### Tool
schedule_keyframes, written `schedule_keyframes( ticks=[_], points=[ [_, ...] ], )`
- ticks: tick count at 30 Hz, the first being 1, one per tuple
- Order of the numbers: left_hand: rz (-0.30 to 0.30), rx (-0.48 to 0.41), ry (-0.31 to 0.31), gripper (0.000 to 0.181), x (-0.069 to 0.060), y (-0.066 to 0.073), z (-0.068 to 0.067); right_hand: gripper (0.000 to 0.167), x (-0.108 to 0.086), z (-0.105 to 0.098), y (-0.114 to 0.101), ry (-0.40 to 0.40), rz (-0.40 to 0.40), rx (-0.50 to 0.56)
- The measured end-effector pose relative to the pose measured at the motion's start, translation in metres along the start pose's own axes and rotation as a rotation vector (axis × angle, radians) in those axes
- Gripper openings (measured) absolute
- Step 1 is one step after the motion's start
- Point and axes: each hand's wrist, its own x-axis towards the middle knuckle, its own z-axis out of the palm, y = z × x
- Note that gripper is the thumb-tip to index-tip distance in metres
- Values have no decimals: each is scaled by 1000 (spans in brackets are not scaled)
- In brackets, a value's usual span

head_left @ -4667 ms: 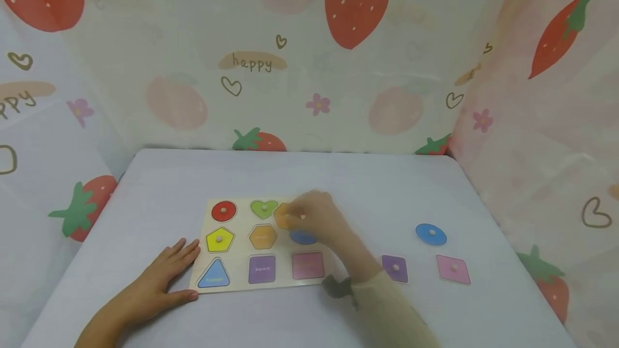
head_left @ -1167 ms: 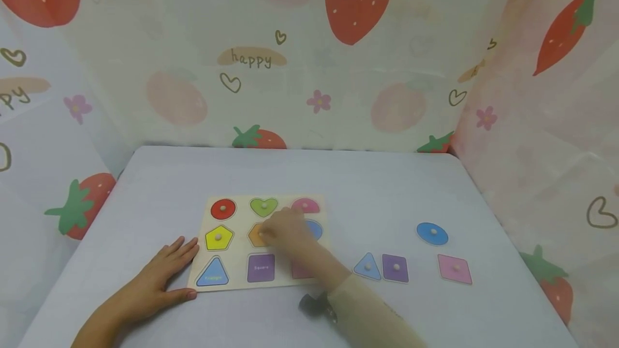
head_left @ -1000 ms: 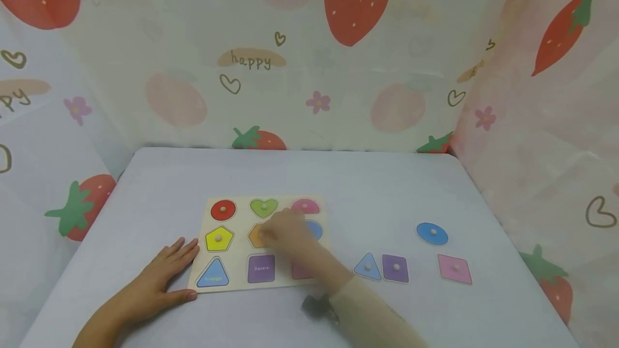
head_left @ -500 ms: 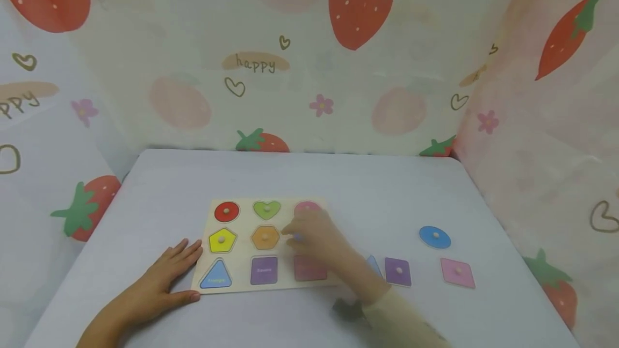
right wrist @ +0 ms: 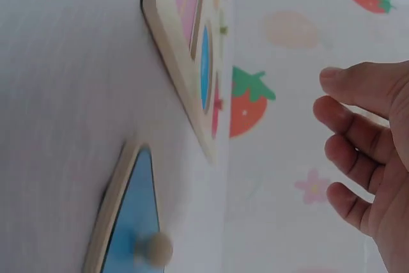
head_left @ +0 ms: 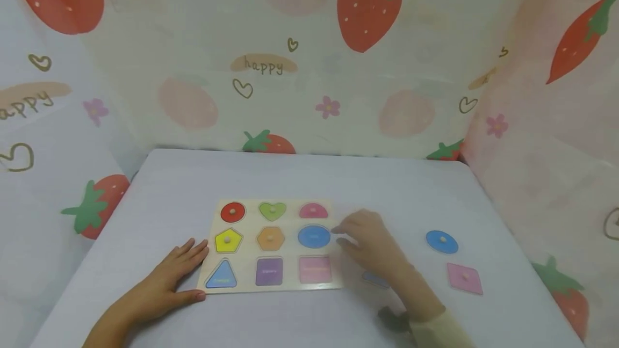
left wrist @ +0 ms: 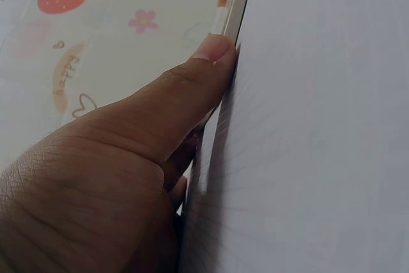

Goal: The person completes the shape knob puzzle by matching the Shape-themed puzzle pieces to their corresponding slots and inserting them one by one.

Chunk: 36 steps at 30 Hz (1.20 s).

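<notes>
My left hand (head_left: 166,281) lies flat at the left edge of the wooden shape puzzle board (head_left: 246,289), its thumb and fingertips touching that edge. Off the board's right side hovers my right hand (head_left: 369,243), fingers loosely bent and holding nothing; the right wrist view shows the gap between thumb and fingers. Seated in the board are knobbed pieces: a red circle (head_left: 232,212), green heart (head_left: 273,211), pink semicircle (head_left: 313,210), yellow pentagon (head_left: 228,240) and orange hexagon (head_left: 271,238). Bare slots show a blue oval, blue triangle, purple square and pink rectangle.
A blue triangle piece (right wrist: 131,222) lies under my right hand, partly hidden in the head view. Farther right are a blue oval piece (head_left: 442,241) and a pink parallelogram-like piece (head_left: 465,278). My right forearm hides the purple square piece's spot. Strawberry-print cloth (head_left: 309,122) surrounds the white table (head_left: 290,176).
The orange hexagon, carried above the board earlier, now sits in the middle slot. My right hand has let go of its knob and moved right, off the board. My left hand stays put.
</notes>
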Motion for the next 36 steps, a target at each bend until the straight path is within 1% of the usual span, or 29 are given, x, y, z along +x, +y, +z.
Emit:
schedule_keyframes(
  ticks=[4,10,17,19,21,24,26,28,32,36],
  points=[
    [15,10,7,97,0,0,1,23,-15,-8,16,55,-9,16],
    [16,14,13,97,0,0,1,25,-27,-15,41,153,-39,52],
    [-26,-1,-7,97,0,1,2,25,-36,-19,60,247,-26,51],
    [-30,1,-11,97,0,0,2,26,-40,-19,65,272,-10,59],
    [-26,2,-9,97,-1,0,1,26,-45,-19,71,273,45,76],
    [-30,-6,-14,98,-1,0,2,25,-53,-20,85,292,98,100],
    [-34,-8,-15,98,-1,1,2,24,-58,-20,92,301,124,108],
    [-43,-10,-19,99,-1,1,2,23,-61,-21,99,322,129,103],
    [-28,-5,-13,98,0,1,2,23,-67,-26,107,317,168,91],
    [-16,12,-6,98,0,-1,1,20,-75,-29,117,283,232,78]
  ],
)
